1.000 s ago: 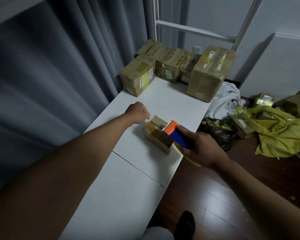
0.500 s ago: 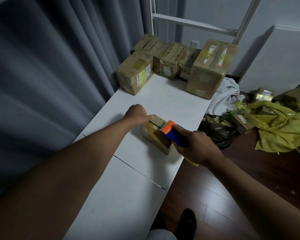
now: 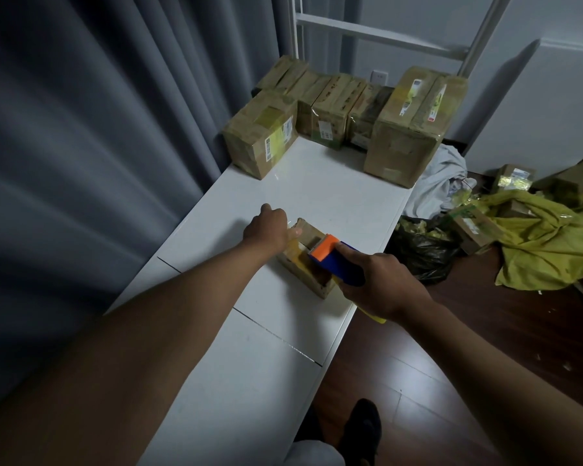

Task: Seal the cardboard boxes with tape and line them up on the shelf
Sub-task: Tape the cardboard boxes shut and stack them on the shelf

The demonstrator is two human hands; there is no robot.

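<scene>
Left hand (image 3: 272, 223) pressed down on the far end of the small cardboard box (image 3: 308, 264), fingers curled over its edge, pinning it to the white bench (image 3: 334, 200). Right hand (image 3: 379, 284) wrapped tight around the blue handle of a tape dispenser (image 3: 334, 260), orange head and toothed cutter sitting right on top of the box. Looks like mid-seal, tape being drawn across the top seam. Next move probably calls for a steady pull toward the near edge, then a tilt so the teeth cut clean, plus a firm hold so the light box doesn't skid on that slick surface.

Box itself: squat, brown, a bit battered, glossy yellowish tape on it. Further back, a row of sealed boxes (image 3: 330, 109) lined up, same crumpled cardboard with shiny tape and labels, one taller box (image 3: 408, 126) at the right end. Grey pleated curtain (image 3: 98, 146) on the left. On the dark wood floor, yellow plastic wrap (image 3: 546, 247), a black bag (image 3: 421, 250), and more boxes.
</scene>
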